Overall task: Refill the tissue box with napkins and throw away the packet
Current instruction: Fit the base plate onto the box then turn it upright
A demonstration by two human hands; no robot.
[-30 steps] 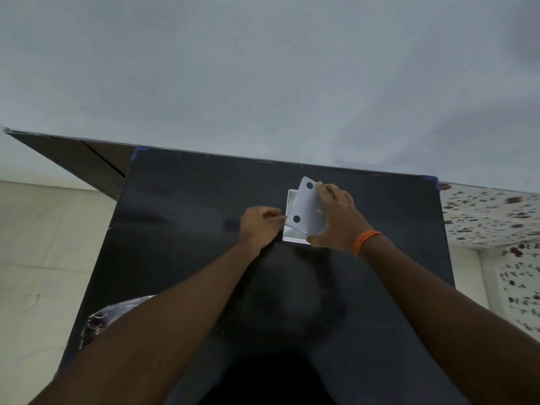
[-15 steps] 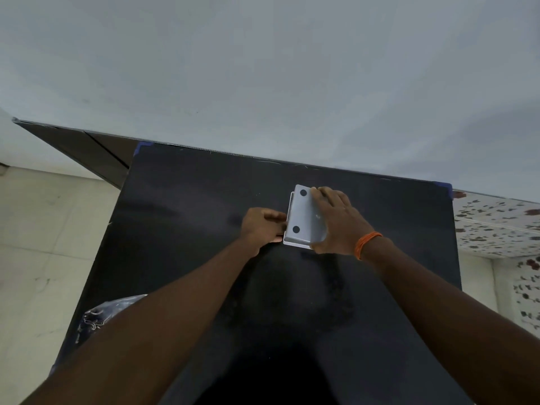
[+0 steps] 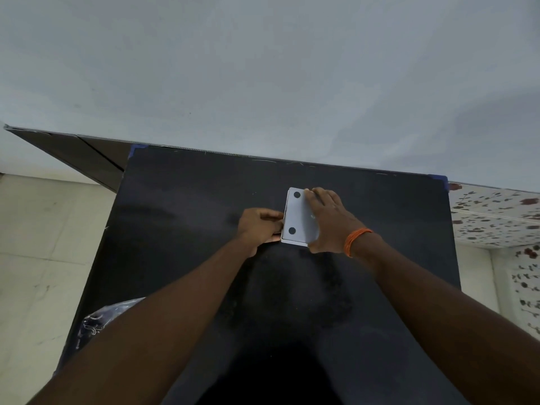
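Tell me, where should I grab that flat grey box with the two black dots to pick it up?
Grip the flat grey rectangular box by its two long side edges, coming down from above. It lies flat on the black table, so only its thin sides give the fingers purchase. The right hand already covers its right part; the left hand touches its left edge.

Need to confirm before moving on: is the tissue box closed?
Closed, apparently: the cover lies flat on the box under the right hand.

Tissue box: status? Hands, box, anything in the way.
Left hand pinching the left edge of the tissue box. Right hand flat on its panel, pressing. Box on black table. Nothing in the way.
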